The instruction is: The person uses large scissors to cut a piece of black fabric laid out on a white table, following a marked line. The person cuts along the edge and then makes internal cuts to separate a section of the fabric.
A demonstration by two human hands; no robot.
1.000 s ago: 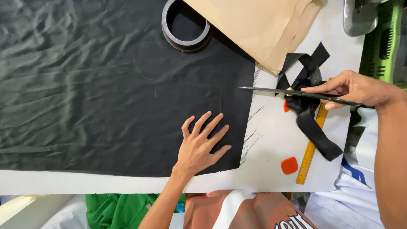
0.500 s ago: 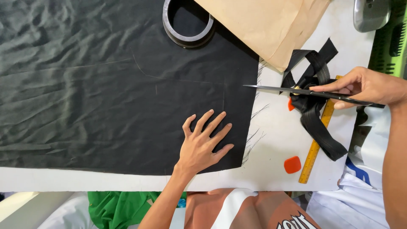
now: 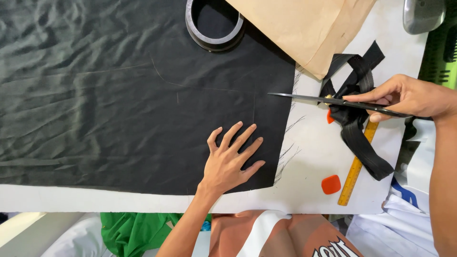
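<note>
Head view: we press left hand [image 3: 231, 159] flat, fingers spread, on black fabric [image 3: 119, 95]; right hand [image 3: 404, 97] grips scissors [image 3: 333, 101] at fabric's right edge; follow chalk line steadily.

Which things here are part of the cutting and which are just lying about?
In use: black fabric under the flat left hand; scissors in the right hand.
Lying about: tape ring, brown paper, black strap, yellow ruler, orange chalk.
</note>
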